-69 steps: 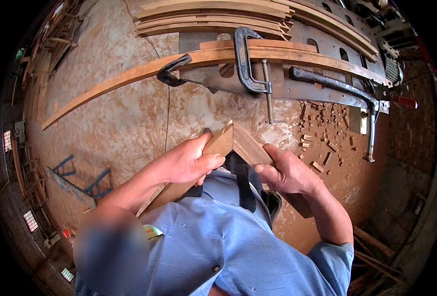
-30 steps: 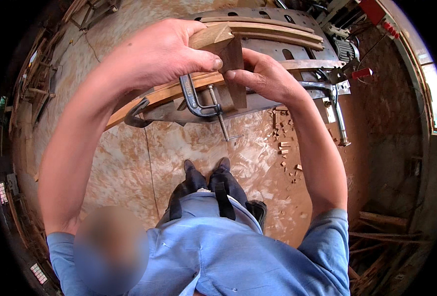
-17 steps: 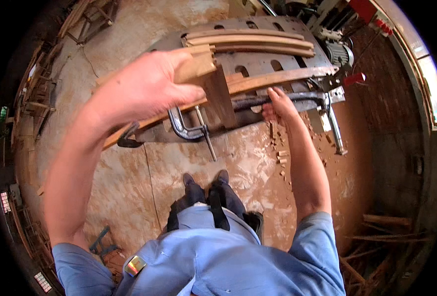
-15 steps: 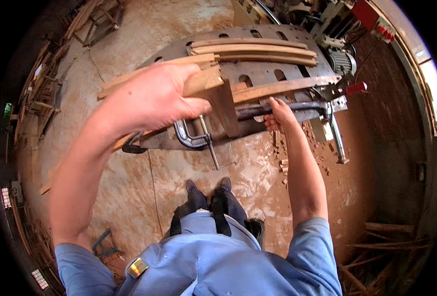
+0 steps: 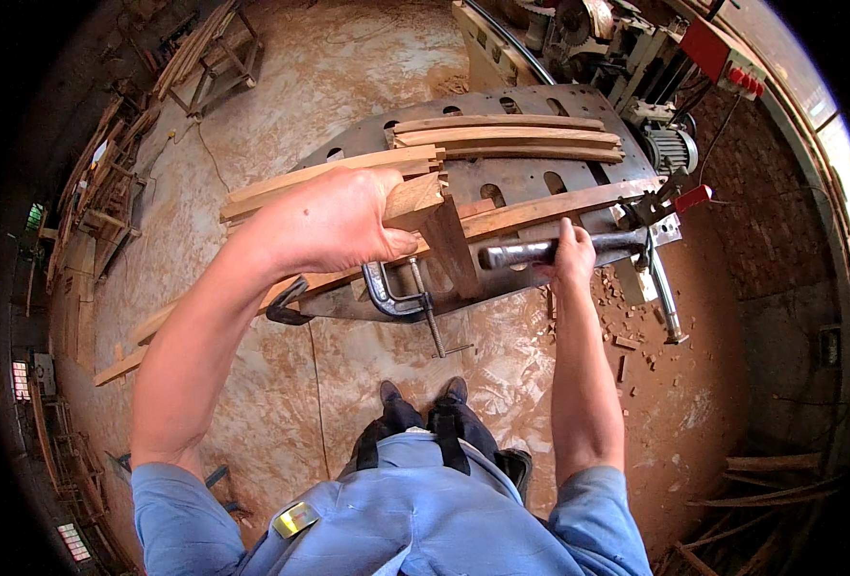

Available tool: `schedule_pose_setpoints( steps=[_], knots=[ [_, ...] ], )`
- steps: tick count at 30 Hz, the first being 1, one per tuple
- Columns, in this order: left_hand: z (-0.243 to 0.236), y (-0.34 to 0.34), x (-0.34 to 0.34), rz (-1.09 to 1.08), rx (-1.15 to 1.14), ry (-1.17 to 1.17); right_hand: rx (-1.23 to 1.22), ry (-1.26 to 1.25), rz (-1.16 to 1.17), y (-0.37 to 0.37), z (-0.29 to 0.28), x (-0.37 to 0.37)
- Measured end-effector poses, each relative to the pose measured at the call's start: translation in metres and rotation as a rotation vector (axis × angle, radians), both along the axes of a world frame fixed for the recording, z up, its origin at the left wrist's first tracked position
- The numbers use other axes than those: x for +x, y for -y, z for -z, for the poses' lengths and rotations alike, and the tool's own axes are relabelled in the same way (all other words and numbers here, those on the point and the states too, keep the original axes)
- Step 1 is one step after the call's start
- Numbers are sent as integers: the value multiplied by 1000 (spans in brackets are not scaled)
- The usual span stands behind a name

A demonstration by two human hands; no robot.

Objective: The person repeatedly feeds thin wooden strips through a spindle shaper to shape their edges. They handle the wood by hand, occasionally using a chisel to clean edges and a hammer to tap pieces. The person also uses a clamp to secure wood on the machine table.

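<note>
My left hand (image 5: pixel 334 221) is closed around the top of a wooden piece (image 5: pixel 454 250), whose pale end faces up and whose side drops toward the table's near edge. Under the thumb hangs a metal C-clamp (image 5: pixel 377 293), its screw pointing down. My right hand (image 5: pixel 573 253) wraps round a dark, shiny round bar (image 5: pixel 516 254) with a rounded free end. The bar runs right to dark metal parts; whether it joins them I cannot tell. A long wooden strip (image 5: pixel 559 204) lies just beyond it. More strips (image 5: pixel 334 171) pass beneath my left hand.
The slotted metal table (image 5: pixel 521 182) carries a stack of wooden strips (image 5: pixel 511 136) farther back. A red-handled clamp (image 5: pixel 691 200), a motor (image 5: pixel 673 150) and a red switch box (image 5: pixel 718 58) stand at right. Wood offcuts (image 5: pixel 627 342) litter the floor.
My right hand has gone from fingers beside the dark bar to a grip around it. The left hand keeps its hold on the wooden piece. The whole view has shifted slightly.
</note>
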State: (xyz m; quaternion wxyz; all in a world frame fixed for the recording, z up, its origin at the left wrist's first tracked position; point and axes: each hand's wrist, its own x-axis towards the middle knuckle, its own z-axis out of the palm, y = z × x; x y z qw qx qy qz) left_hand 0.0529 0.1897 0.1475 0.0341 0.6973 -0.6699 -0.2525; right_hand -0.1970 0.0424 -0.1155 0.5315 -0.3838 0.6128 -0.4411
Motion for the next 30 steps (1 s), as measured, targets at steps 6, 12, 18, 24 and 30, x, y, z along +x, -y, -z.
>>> schedule_pose_setpoints(
  steps=[6,12,18,24,30],
  knots=[
    [-2,-5,-3,11,-22,52,-135,237,154,-61,15,-31],
    [-2,10,-4,93,0,113,-142,178,-39,-166,-57,-71],
    [-20,17,-24,183,-73,21,-393,883,-388,-183,-96,-116],
    [-15,44,-35,201,-13,233,-40,339,-213,-142,-132,-105],
    [-5,50,-31,207,-87,270,29,416,-365,-135,-155,-86]
  ],
)
